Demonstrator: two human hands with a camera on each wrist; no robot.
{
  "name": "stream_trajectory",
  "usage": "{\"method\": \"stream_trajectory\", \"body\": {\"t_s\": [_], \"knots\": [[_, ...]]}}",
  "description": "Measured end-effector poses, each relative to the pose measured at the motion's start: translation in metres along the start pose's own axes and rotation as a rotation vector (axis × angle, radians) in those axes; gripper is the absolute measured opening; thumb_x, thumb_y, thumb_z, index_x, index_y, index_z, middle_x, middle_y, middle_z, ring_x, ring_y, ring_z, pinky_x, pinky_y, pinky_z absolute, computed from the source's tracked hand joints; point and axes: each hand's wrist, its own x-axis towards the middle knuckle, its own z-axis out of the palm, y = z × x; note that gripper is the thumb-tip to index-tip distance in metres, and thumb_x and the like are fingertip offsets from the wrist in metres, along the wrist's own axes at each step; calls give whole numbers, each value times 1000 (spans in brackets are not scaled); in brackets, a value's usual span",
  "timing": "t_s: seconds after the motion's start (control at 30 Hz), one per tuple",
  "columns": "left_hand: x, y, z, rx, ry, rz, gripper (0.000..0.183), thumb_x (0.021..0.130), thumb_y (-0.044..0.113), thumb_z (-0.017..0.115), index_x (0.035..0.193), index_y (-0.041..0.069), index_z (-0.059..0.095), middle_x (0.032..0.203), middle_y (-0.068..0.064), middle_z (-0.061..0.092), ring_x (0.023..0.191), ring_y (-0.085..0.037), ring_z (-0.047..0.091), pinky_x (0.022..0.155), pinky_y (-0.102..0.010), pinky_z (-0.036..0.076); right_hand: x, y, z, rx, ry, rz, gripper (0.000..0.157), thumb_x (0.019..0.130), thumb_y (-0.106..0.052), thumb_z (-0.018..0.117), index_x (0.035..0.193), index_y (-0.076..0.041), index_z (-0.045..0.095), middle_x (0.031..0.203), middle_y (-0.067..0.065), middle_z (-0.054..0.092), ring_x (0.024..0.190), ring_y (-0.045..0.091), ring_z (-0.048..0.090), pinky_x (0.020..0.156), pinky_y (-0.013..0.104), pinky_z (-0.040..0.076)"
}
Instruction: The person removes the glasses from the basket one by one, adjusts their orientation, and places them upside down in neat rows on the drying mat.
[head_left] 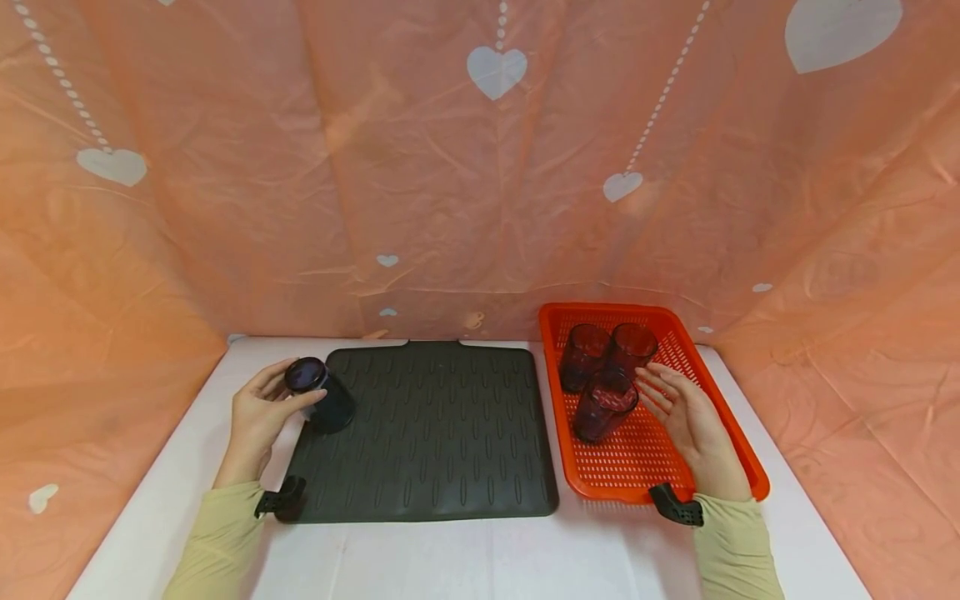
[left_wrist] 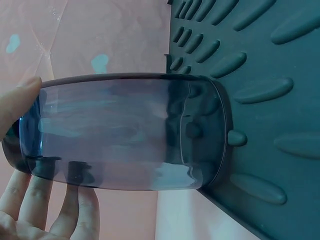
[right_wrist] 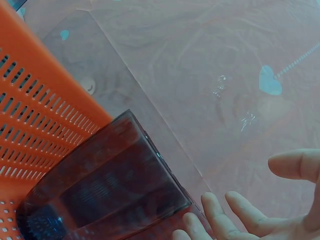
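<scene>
My left hand (head_left: 255, 412) grips a dark bluish drinking glass (head_left: 330, 408) near its upper end, thumb on one side and fingers on the other. The glass's lower end meets the ribbed dark mat (head_left: 427, 433) at its far left part, as the left wrist view shows close up. Over the red basket (head_left: 637, 475), my right hand (head_left: 693, 425) has its fingers spread and relaxed, nothing held. Its fingertips are right beside the rims of the front glass (head_left: 604, 407) and the back right glass (head_left: 634, 346). A third glass (head_left: 583, 358) stands at the basket's back left.
Mat and basket lie side by side on a white table (head_left: 420, 562), the basket on the right. Orange curtains (head_left: 420, 183) with pale hearts enclose the back and both sides, close behind the mat and basket.
</scene>
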Motion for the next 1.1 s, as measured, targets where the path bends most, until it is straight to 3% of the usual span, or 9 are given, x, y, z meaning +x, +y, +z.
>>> {"method": "stream_trajectory", "body": {"t_s": [0.3, 0.47, 0.53, 0.63, 0.83, 0.97, 1.1], "knots": [[2, 0, 5, 42, 4, 32, 73, 68, 8, 87, 134, 16, 57, 124, 6, 61, 112, -9, 52, 86, -11, 43, 0, 0, 2, -14, 9, 12, 33, 105, -17, 35, 115, -12, 66, 118, 2, 64, 115, 18, 55, 99, 28, 42], [3, 1, 9, 72, -20, 45, 75, 70, 8, 86, 137, 17, 54, 132, 0, 57, 116, -12, 51, 106, -34, 36, 1, 0, 2, -22, 0, 10, 32, 105, -18, 36, 116, -12, 66, 118, 1, 64, 115, 18, 55, 99, 28, 42], [3, 1, 10, 88, -24, 48, 76, 70, 9, 86, 138, 17, 53, 136, -4, 55, 119, -15, 50, 108, -44, 33, 1, 0, 3, -26, -6, 3, 33, 105, -17, 35, 115, -11, 66, 118, 2, 65, 114, 18, 55, 98, 28, 43], [4, 1, 11, 94, -24, 35, 77, 71, 10, 86, 140, 17, 52, 139, -7, 51, 125, -21, 47, 109, -46, 31, 2, 1, 4, -29, -12, -4, 33, 105, -17, 35, 115, -11, 66, 117, 2, 65, 114, 18, 56, 97, 27, 43], [6, 0, 12, 123, -20, 25, 78, 71, 15, 87, 140, 19, 51, 140, -5, 51, 125, -21, 46, 108, -43, 34, 4, 0, 4, -42, -9, 5, 33, 106, -17, 35, 117, -11, 64, 118, 1, 65, 115, 18, 55, 98, 26, 43], [6, 0, 15, 103, -3, 27, 75, 69, 13, 87, 137, 17, 55, 134, -4, 55, 122, -20, 48, 100, -28, 43, 5, -1, 4, -52, -12, 11, 33, 106, -17, 35, 120, -10, 63, 118, 1, 64, 116, 17, 54, 98, 25, 42], [7, 0, 18, 43, 15, 26, 73, 66, 8, 89, 132, 17, 59, 128, -2, 59, 127, -29, 44, 83, -14, 49, 6, -1, 4, -66, -14, 20, 33, 106, -17, 35, 119, -10, 63, 118, 1, 64, 116, 16, 55, 98, 25, 42]]}}
